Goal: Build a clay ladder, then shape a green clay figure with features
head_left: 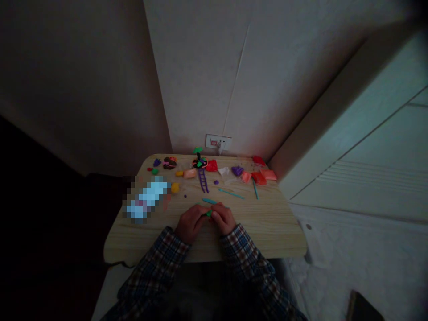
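Note:
Over the near middle of the table, my left hand [190,225] and my right hand [224,219] meet with closed fingers around a small piece of green modelling clay [209,213]. A little orange-red shows beside the green, too small to make out. Just beyond my fingers lies a blue modelling tool [209,201], partly covered by my right hand. Two thin turquoise sticks [231,193] rest farther to the right. Behind them, a purple clay ladder [203,180] leans down from a dark clay figure [199,164] with a green top.
Along the back of the wooden table [261,236] lie a brown clay shape [170,163], purple clay [237,170], and red and pink packets [259,178]. A lit, blurred-out screen [147,199] is at left. A wall socket [218,142] sits behind, a white cabinet [368,156] at right.

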{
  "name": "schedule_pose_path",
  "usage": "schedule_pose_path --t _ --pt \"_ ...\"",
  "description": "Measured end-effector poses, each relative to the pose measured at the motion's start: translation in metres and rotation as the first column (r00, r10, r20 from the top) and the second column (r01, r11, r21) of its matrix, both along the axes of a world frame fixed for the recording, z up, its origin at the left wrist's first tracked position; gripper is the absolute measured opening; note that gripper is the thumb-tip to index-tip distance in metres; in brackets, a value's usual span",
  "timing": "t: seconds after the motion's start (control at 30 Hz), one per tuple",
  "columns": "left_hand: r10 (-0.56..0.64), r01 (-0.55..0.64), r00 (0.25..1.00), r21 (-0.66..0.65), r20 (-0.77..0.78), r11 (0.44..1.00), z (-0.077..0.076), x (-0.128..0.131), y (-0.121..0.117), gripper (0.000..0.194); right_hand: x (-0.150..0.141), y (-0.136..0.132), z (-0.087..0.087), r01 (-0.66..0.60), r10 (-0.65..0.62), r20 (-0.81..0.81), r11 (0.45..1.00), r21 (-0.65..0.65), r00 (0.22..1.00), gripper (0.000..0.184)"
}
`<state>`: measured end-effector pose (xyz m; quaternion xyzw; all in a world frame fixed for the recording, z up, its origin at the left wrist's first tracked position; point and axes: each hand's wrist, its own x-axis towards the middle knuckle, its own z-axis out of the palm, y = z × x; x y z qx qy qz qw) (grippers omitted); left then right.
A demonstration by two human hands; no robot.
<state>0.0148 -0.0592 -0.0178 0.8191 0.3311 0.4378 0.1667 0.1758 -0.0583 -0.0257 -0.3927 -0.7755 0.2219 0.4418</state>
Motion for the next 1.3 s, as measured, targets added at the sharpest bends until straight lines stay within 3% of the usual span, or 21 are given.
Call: schedule_pose_path --t 0.27,0.57,0.73,0.9,1.13,1.3 --pt "0.002 -0.002 1.000 -0.016 0.008 1.000 0.004 0.000 -0.002 0.022 -0.004 -0.002 -0.001 0.073 -0.073 0.005 0.997 0.003 0.997 0.046" --pt "0.193 -0.188 0.981 -0.126 0.028 0.974 -0.002 0.000 -0.009 0.020 -0.008 -0.004 0.003 -0.020 0.018 -0.035 0.998 -0.058 0.999 0.040" --pt "0.331 -0.313 0.944 -0.303 0.006 0.900 0.012 0.008 -0.015 0.016 -0.007 -0.003 0.008 0.001 -0.009 -0.054 0.990 -0.140 0.999 0.042" --pt "0.391 -0.344 0.920 -0.480 -0.001 0.807 0.055 0.021 -0.031 0.018 0.001 -0.009 0.041 -0.017 0.007 -0.038 0.957 -0.289 0.999 0.047" --pt "0.450 -0.265 0.884 -0.655 0.129 0.708 0.151 0.025 -0.034 0.013 0.000 -0.023 0.119 0.028 -0.030 0.003 0.876 -0.482 1.000 0.046" --pt "0.466 -0.191 0.860 -0.716 0.208 0.672 0.199 0.022 -0.027 0.013 -0.006 -0.018 0.175 0.038 -0.045 0.000 0.836 -0.548 0.999 0.043"
